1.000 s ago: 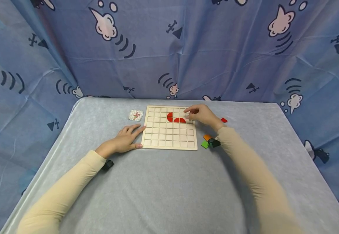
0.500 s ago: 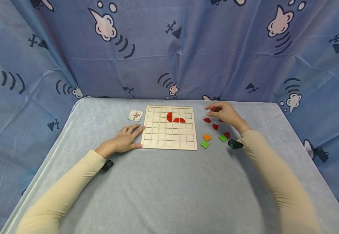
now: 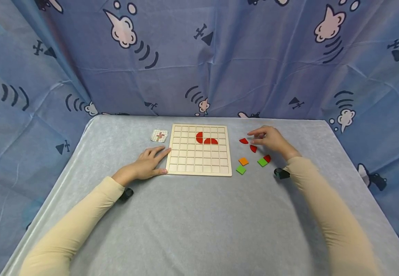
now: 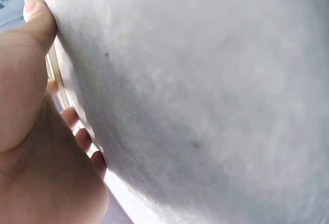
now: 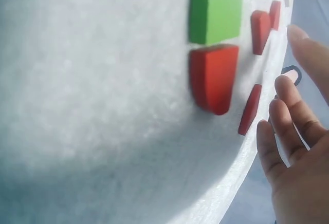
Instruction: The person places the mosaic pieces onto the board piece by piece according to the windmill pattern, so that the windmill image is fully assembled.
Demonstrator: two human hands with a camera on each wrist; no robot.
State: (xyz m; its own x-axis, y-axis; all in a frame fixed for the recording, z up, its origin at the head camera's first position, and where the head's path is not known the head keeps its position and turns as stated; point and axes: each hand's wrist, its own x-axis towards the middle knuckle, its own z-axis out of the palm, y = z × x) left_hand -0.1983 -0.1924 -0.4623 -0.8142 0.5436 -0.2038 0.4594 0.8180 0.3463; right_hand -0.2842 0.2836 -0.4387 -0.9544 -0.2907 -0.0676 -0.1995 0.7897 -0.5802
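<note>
At the left edge of the wooden grid board (image 3: 199,161) rests my left hand (image 3: 147,165), its thumb and fingertips touching the rim. Red rounded pieces (image 3: 211,141) lie in several of the board's upper cells. Over the loose pieces right of the board hovers my right hand (image 3: 270,140), fingers slightly bent and apart. No piece shows in its grasp in the right wrist view. Close to its fingertips lie two red quarter-round pieces, one farther back (image 3: 243,141) and one nearer (image 3: 253,148). Another red piece (image 5: 250,110) lies below this hand, hidden in the head view.
A green square (image 3: 262,162) touches a red quarter-round piece (image 3: 267,158). An orange square (image 3: 243,161) and another green square (image 3: 241,170) lie by the board's right edge. A small patterned card (image 3: 159,135) sits left of the board. A patterned curtain (image 3: 199,57) hangs behind the table.
My right hand has left the board's right side, moved right over the loose pieces, then slightly toward me. The left hand has stayed on the board's edge.
</note>
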